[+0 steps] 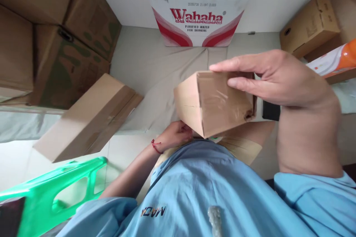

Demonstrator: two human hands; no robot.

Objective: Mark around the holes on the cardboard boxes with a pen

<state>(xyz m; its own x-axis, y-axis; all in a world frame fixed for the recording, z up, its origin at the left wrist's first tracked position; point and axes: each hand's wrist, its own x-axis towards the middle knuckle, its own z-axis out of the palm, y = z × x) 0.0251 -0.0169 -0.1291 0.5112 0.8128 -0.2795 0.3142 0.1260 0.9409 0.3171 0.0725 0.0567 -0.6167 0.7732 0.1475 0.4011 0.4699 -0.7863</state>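
A cardboard box is held up on the wearer's side of the water carton, well apart from it; its top edge is gripped by the right hand, with the thumb laid on the near face and the fingers along the top; the left hand is curled in at the lower left corner, its fingertips hidden, so whether the box is pinched or merely propped by it cannot be told; a surer hold is probably given if the weight is borne from below by the left hand and the damaged-looking lower right corner is spared pressure; to the carton's left, nearer the wearer, a long box is set aslant near a green stool; to its right, a small box is seen.
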